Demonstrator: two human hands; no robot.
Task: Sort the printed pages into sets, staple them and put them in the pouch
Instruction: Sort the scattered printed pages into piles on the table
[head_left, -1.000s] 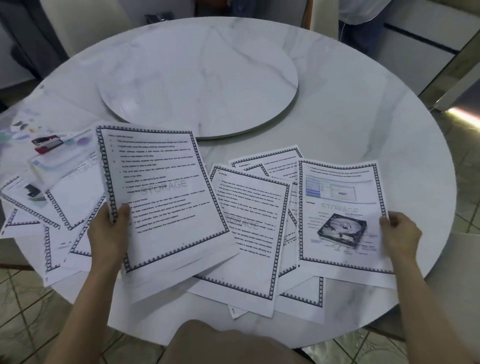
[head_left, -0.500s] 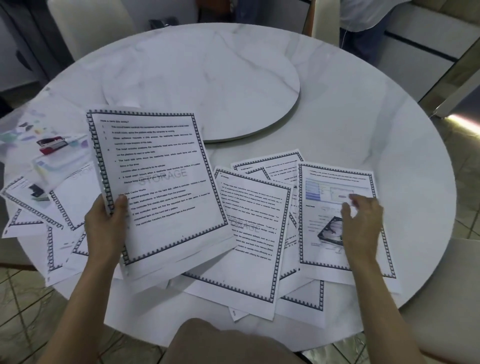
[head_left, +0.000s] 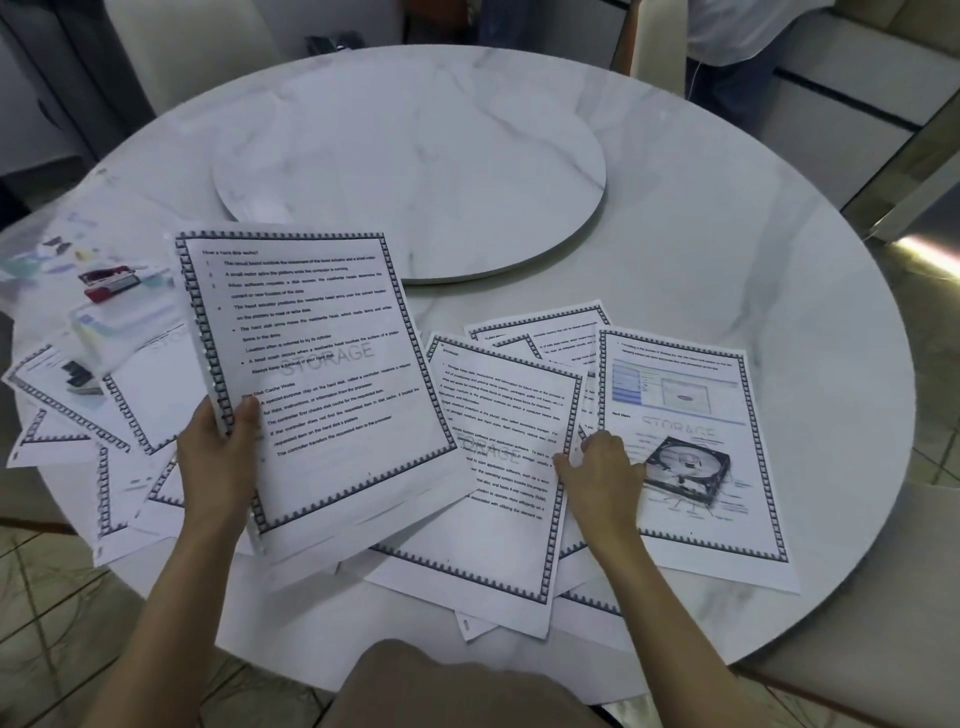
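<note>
The left hand (head_left: 218, 462) grips a gathered stack of pages (head_left: 311, 374) tilted above the counter's (head_left: 727, 218) near-left edge, while the right hand's fingers (head_left: 589, 444), loosely spread, rest on the loose text page (head_left: 498, 467) lying lengthwise just beside them, nearer that hand.

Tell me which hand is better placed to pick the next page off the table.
Right. The right hand lies free on the loose pages, at the edge of the middle page. The left hand is clamped on the collected stack.

left hand (head_left: 218, 457): raised, thumb on top, fingers clamped | right hand (head_left: 602, 470): lowered, palm down, fingers curled
</note>
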